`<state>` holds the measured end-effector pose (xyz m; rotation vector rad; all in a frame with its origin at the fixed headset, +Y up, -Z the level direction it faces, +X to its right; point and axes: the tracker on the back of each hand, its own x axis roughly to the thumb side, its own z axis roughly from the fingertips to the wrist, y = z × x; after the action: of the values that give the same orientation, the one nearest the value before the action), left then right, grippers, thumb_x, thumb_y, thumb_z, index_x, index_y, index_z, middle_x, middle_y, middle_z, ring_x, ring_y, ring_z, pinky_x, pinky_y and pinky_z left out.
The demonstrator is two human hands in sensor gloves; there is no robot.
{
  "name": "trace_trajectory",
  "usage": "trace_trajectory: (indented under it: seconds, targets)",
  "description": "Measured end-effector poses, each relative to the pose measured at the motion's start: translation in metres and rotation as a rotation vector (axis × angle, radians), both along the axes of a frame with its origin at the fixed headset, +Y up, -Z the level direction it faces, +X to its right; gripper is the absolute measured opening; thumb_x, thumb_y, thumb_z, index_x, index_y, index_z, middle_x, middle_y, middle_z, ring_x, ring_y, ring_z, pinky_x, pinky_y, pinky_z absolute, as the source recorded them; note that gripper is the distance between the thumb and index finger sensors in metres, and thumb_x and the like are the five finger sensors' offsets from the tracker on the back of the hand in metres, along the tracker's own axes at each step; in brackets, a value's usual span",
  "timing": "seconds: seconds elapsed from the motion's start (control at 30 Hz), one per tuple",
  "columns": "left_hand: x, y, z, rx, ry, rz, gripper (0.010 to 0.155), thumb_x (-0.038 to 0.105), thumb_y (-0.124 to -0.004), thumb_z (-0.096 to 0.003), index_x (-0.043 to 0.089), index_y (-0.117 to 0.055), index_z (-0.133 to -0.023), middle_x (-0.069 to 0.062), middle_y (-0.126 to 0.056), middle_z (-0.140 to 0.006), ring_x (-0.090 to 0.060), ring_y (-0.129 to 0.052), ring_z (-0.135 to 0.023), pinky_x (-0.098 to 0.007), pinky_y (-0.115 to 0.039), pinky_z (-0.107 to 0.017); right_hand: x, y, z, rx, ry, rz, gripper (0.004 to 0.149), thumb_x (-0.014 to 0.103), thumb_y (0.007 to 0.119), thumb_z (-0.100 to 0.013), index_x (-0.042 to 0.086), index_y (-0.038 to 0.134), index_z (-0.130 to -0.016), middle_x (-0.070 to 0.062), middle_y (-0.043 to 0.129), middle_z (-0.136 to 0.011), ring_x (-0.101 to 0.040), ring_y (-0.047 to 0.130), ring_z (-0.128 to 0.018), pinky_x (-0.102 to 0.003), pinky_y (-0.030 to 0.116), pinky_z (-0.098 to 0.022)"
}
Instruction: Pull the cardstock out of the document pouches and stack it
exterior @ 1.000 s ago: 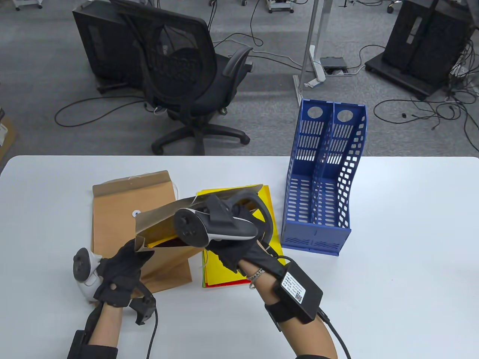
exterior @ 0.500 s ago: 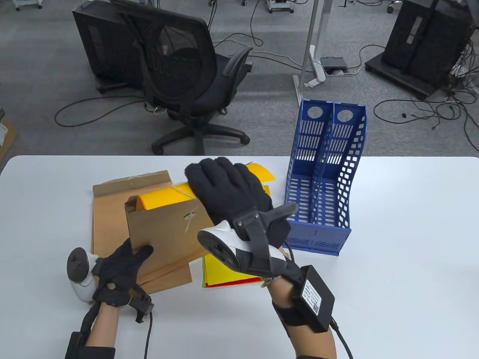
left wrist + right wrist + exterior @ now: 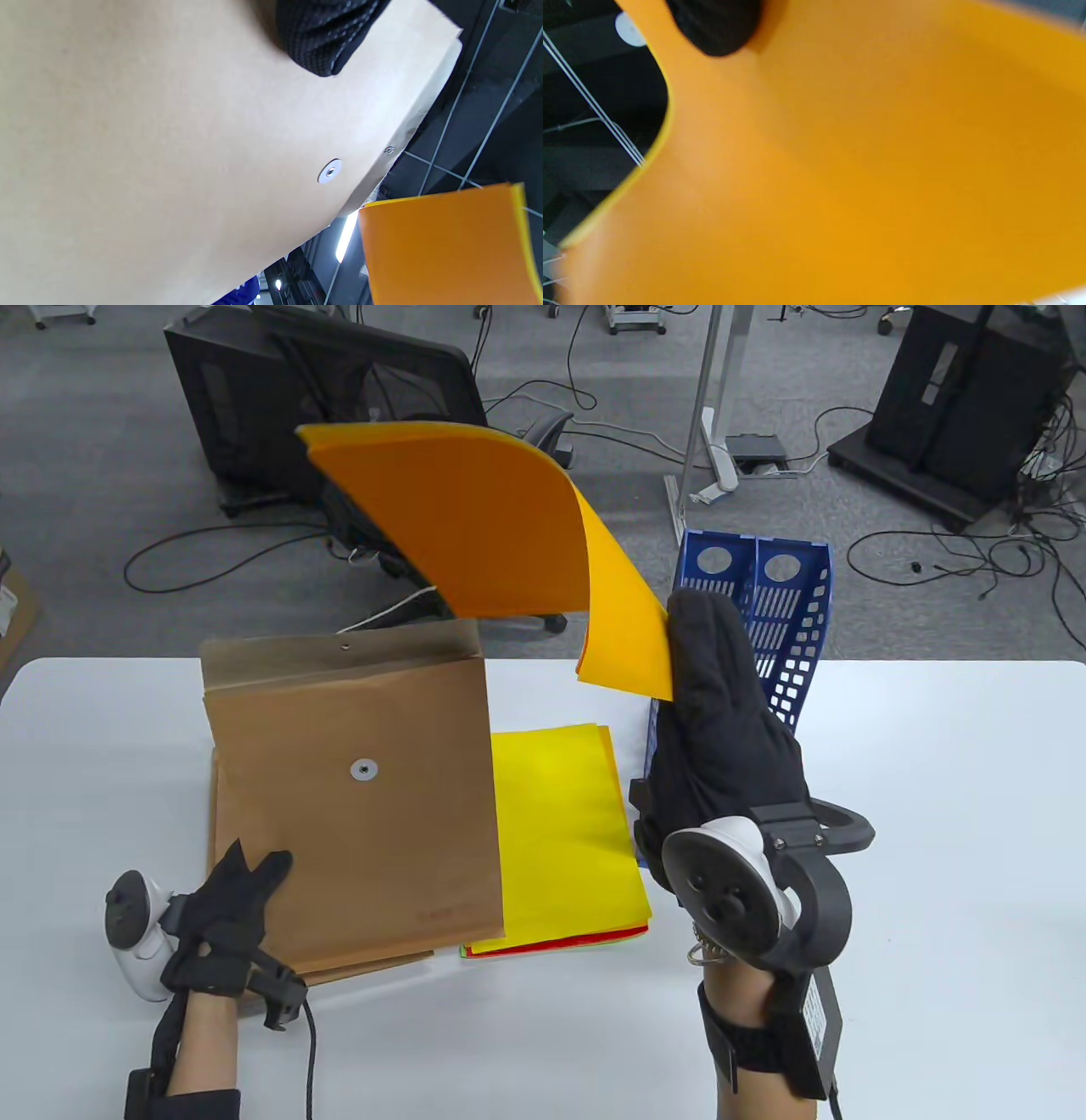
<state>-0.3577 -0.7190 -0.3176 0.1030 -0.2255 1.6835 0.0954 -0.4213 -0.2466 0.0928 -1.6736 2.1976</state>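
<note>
My right hand [image 3: 708, 687] is raised above the table and grips the lower edge of orange cardstock [image 3: 492, 534], which curls up and to the left in the air; it fills the right wrist view [image 3: 861, 169]. My left hand [image 3: 237, 891] holds the lower left corner of a brown document pouch [image 3: 356, 797], lifted flat and facing me, flap open at the top. The pouch fills the left wrist view [image 3: 169, 148], with the orange cardstock [image 3: 445, 245] beyond it. A stack of yellow cardstock [image 3: 560, 831] lies on the table right of the pouch.
A second brown pouch [image 3: 225, 831] lies on the white table [image 3: 933, 857] under the held one. A blue file rack [image 3: 764, 628] stands behind my right hand. An office chair and cables are on the floor beyond the table's far edge.
My right hand pulled the orange cardstock fully out of the pouch and lifted it up to the right. My left hand tipped the pouch upright, its face now toward me.
</note>
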Motion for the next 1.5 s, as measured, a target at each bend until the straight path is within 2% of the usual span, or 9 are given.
trace_trajectory:
  seconds: [0.13,0.33,0.5,0.7,0.8,1.03,1.13,1.3,1.5]
  targets:
    - [-0.015,0.005,0.005,-0.014,0.047,0.024,0.047,0.038,-0.078,-0.052,0.027,-0.072,-0.097,-0.002,-0.099,-0.083,-0.02,-0.105,-0.066,-0.039,-0.085,-0.047,-0.008,-0.046,-0.021,-0.121,0.059,0.08,0.045,0.031,0.073,-0.054,0.033,0.07,-0.098,-0.007,0.088,-0.09,-0.024,0.103,-0.066,-0.032,0.095,-0.041]
    - [-0.041,0.01,0.017,-0.053,0.118,0.065,0.047,0.038,-0.077,-0.0527,0.027,-0.071,-0.098,-0.002,-0.099,-0.084,-0.02,-0.104,-0.068,-0.039,-0.084,-0.048,-0.041,-0.157,-0.068,-0.366,-0.023,0.383,0.045,0.032,0.071,-0.053,0.034,0.067,-0.098,-0.005,0.086,-0.091,-0.023,0.102,-0.067,-0.03,0.096,-0.043]
    - [-0.053,0.01,0.023,-0.052,0.146,0.096,0.047,0.038,-0.076,-0.0534,0.028,-0.07,-0.099,-0.002,-0.098,-0.085,-0.02,-0.103,-0.069,-0.039,-0.084,-0.049,-0.07,-0.238,-0.088,-0.491,-0.053,0.688,0.045,0.032,0.071,-0.053,0.035,0.067,-0.097,-0.004,0.085,-0.091,-0.022,0.102,-0.068,-0.03,0.096,-0.043]
    - [-0.05,0.003,0.019,-0.09,0.136,0.063,0.047,0.038,-0.076,-0.0533,0.027,-0.071,-0.099,-0.002,-0.098,-0.084,-0.02,-0.104,-0.068,-0.039,-0.084,-0.049,-0.086,-0.297,-0.088,-0.606,-0.052,0.951,0.044,0.033,0.072,-0.051,0.035,0.07,-0.096,-0.003,0.087,-0.09,-0.024,0.1,-0.07,-0.034,0.094,-0.045]
    - [-0.047,-0.002,0.016,-0.107,0.123,0.073,0.047,0.038,-0.076,-0.0533,0.027,-0.071,-0.099,-0.002,-0.098,-0.084,-0.02,-0.104,-0.068,-0.039,-0.084,-0.048,-0.087,-0.318,-0.084,-0.762,-0.05,1.006,0.05,0.039,0.069,-0.051,0.03,0.067,-0.1,-0.006,0.083,-0.096,-0.029,0.095,-0.076,-0.039,0.09,-0.05]
    - [-0.041,-0.01,0.012,-0.138,0.109,0.054,0.047,0.038,-0.075,-0.053,0.026,-0.071,-0.098,-0.002,-0.099,-0.083,-0.02,-0.105,-0.066,-0.039,-0.085,-0.047,-0.083,-0.343,-0.088,-1.297,0.125,0.905,0.071,0.057,0.057,-0.049,0.024,0.056,-0.112,-0.017,0.064,-0.112,-0.047,0.073,-0.094,-0.057,0.071,-0.064]
    - [-0.04,-0.011,0.011,-0.151,0.108,0.037,0.047,0.038,-0.075,-0.0532,0.026,-0.071,-0.098,-0.002,-0.099,-0.083,-0.02,-0.105,-0.066,-0.039,-0.085,-0.047,-0.079,-0.346,-0.091,-1.452,0.198,0.806,0.077,0.059,0.054,-0.048,0.02,0.049,-0.114,-0.021,0.052,-0.116,-0.051,0.06,-0.098,-0.061,0.063,-0.067]
    - [-0.041,-0.009,0.012,-0.16,0.106,0.032,0.048,0.038,-0.069,-0.0546,0.024,-0.067,-0.1,-0.002,-0.096,-0.085,-0.019,-0.103,-0.068,-0.039,-0.084,-0.048,-0.07,-0.325,-0.079,-1.347,0.21,0.675,0.074,0.056,0.047,-0.052,0.021,0.037,-0.116,-0.016,0.031,-0.12,-0.047,0.027,-0.106,-0.063,0.038,-0.075]
    - [-0.045,0.002,0.014,-0.252,0.225,-0.028,0.057,0.04,-0.07,-0.0553,0.023,-0.053,-0.106,0.004,-0.096,-0.077,-0.012,-0.106,-0.056,-0.032,-0.087,-0.042,-0.053,-0.288,-0.045,-1.233,0.221,0.478,0.078,0.055,0.056,-0.054,0.026,0.02,-0.117,-0.012,0.009,-0.12,-0.041,0.001,-0.103,-0.061,0.019,-0.076]
